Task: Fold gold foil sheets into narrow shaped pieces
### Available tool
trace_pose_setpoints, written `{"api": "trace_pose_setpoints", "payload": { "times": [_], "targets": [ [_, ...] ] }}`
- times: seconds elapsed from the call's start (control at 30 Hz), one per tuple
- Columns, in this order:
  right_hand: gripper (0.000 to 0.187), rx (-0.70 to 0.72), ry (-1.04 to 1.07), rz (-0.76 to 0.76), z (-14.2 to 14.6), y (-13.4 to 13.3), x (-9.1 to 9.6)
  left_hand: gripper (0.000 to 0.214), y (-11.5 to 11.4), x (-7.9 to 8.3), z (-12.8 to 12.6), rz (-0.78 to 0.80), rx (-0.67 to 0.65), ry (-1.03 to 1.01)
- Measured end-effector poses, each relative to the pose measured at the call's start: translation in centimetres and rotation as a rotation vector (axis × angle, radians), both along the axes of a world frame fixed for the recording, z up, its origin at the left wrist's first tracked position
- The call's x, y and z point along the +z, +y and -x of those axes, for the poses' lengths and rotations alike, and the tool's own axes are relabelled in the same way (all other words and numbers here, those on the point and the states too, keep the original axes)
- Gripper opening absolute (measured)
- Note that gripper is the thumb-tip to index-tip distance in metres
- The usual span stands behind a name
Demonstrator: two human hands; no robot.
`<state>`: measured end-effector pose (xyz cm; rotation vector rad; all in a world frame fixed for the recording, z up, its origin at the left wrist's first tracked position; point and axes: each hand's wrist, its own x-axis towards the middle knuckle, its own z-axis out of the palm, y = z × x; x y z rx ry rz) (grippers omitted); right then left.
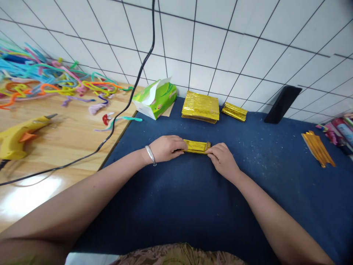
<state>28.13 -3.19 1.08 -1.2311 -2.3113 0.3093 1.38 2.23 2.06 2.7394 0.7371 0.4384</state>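
Observation:
A folded strip of gold foil paper [196,146] lies on the blue cloth [179,198] between my hands. My left hand [165,148], with a silver bracelet at the wrist, has its fingers curled over the strip's left end. My right hand [222,157] pinches the strip's right end with closed fingers. Both hands rest on the cloth and press the paper down.
A stack of gold foil sheets [200,106] and a smaller folded pile [234,111] lie by the tiled wall. Folded gold strips [318,148] sit at right. A green tissue box [155,98], a yellow glue gun [19,136], coloured pipe cleaners [49,81], a black cable [116,125] and a black phone [281,104] surround them.

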Motion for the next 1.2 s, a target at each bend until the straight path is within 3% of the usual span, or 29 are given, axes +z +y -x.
{"api": "trace_pose_setpoints", "payload": {
  "times": [0.13,0.3,0.5,0.77,0.93,1.2],
  "targets": [
    [0.02,0.091,-0.042,-0.079,0.0,-0.1,-0.2,0.018,0.0,0.3,0.0,-0.012,-0.036,0.01],
    [0.019,0.153,-0.033,-0.055,0.0,-0.3,0.1,0.016,-0.1,0.9,0.2,0.062,-0.058,-0.033],
    [0.017,0.045,0.104,0.066,0.3,-0.5,0.7,0.013,0.0,1.2,0.3,0.19,-0.004,-0.117],
    [0.017,-0.16,0.241,0.166,1.0,-0.2,0.9,0.009,-0.2,0.8,-0.6,0.286,0.262,-0.139],
    [0.016,-0.242,0.278,0.155,1.3,0.4,0.4,0.008,-0.2,0.3,-1.2,0.245,0.345,-0.119],
    [0.015,-0.249,0.242,0.138,1.3,0.8,-0.1,0.007,0.1,-0.7,-1.5,0.153,0.357,-0.097]
  ]
}}
